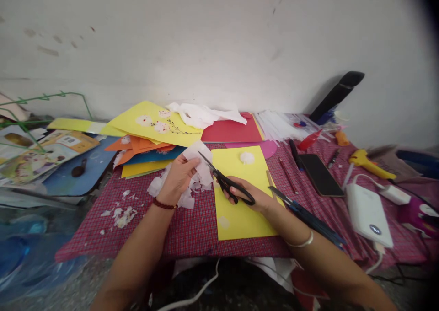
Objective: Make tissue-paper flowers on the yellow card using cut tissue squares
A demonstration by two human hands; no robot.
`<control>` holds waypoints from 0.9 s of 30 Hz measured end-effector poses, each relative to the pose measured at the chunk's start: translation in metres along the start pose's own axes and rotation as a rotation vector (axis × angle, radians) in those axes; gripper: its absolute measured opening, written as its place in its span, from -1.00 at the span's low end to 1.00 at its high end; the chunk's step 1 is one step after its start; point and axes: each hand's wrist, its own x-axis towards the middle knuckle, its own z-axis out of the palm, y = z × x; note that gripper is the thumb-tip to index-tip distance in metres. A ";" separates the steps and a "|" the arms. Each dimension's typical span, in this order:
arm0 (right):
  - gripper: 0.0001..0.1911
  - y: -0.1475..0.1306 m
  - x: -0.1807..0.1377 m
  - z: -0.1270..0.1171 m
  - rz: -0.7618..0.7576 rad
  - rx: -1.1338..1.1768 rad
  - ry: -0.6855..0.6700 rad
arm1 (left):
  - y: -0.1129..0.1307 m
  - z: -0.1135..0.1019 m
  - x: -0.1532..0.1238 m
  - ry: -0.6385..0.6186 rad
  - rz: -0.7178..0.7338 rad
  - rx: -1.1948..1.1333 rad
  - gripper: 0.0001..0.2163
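Observation:
My left hand is closed on a piece of thin white paper, pinched between thumb and fingers. My right hand grips black-handled scissors, with the blades pointing up and left at the paper. Underneath the scissors lies a yellow sheet with a round white paper puff near its top. More white paper scraps lie beneath my left hand. A small heap of tiny white cuttings sits to the left on the checked cloth.
Behind are a decorated yellow sheet, white tissue and a red sheet. On the right lie a utility knife, a phone, a white power bank with cables, and a yellow glue gun. A green wire rack stands left.

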 end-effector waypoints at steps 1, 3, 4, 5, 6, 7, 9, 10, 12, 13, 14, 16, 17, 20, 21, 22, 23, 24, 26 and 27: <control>-0.50 0.000 -0.001 0.000 -0.004 -0.005 0.005 | -0.001 0.001 -0.001 -0.010 0.009 0.005 -0.64; -0.51 0.000 -0.002 0.001 -0.011 -0.016 0.013 | -0.003 0.003 -0.002 -0.031 0.024 0.007 -0.63; -0.51 0.000 -0.002 0.001 -0.012 -0.021 0.017 | -0.004 0.004 -0.002 -0.039 0.030 0.006 -0.63; -0.50 -0.001 -0.003 0.001 -0.008 -0.026 0.020 | -0.005 0.004 -0.003 -0.044 0.032 0.006 -0.62; -0.50 -0.001 -0.004 0.002 -0.003 -0.029 0.023 | -0.006 0.004 -0.003 -0.045 0.035 0.005 -0.62; -0.49 -0.002 -0.005 0.002 0.002 -0.033 0.024 | -0.007 0.004 -0.004 -0.043 0.037 0.005 -0.62; -0.47 -0.003 -0.006 0.004 0.007 -0.040 0.026 | -0.008 0.004 -0.005 -0.041 0.042 0.006 -0.63; -0.47 -0.003 -0.006 0.004 0.008 -0.044 0.027 | -0.008 0.004 -0.005 -0.043 0.044 0.006 -0.64; -0.48 -0.004 -0.007 0.006 0.006 -0.053 0.033 | -0.008 0.003 -0.006 -0.051 0.044 0.001 -0.66; -0.49 -0.004 -0.007 0.006 0.006 -0.056 0.040 | -0.009 0.003 -0.007 -0.053 0.042 -0.006 -0.66; -0.50 -0.003 -0.007 0.007 0.009 -0.059 0.051 | -0.009 0.003 -0.007 -0.053 0.038 -0.015 -0.66; -0.51 -0.002 -0.007 0.007 0.025 -0.069 0.076 | -0.010 0.003 -0.006 -0.047 0.032 -0.027 -0.66; -0.51 -0.001 -0.007 0.008 0.036 -0.071 0.086 | -0.010 0.003 -0.006 -0.043 0.032 -0.029 -0.66; -0.47 0.001 -0.007 0.007 0.058 -0.067 0.113 | -0.011 0.002 -0.005 -0.036 0.035 -0.031 -0.67; -0.46 0.002 -0.007 0.007 0.060 -0.065 0.115 | -0.011 0.002 -0.004 -0.030 0.034 -0.042 -0.68; -0.45 0.002 -0.007 0.007 0.061 -0.063 0.113 | -0.011 0.002 -0.004 -0.021 0.030 -0.056 -0.69; -0.45 0.001 -0.008 0.007 0.060 -0.065 0.105 | -0.010 0.002 -0.003 -0.007 0.027 -0.071 -0.72; -0.44 0.000 -0.008 0.007 0.053 -0.070 0.090 | -0.009 0.002 -0.003 0.010 0.023 -0.083 -0.75; -0.44 -0.001 -0.010 0.007 0.021 -0.076 0.049 | -0.008 0.001 -0.003 0.044 0.022 -0.090 -0.81; -0.44 -0.002 -0.011 0.007 0.002 -0.074 0.028 | -0.008 0.001 -0.003 0.056 0.020 -0.087 -0.83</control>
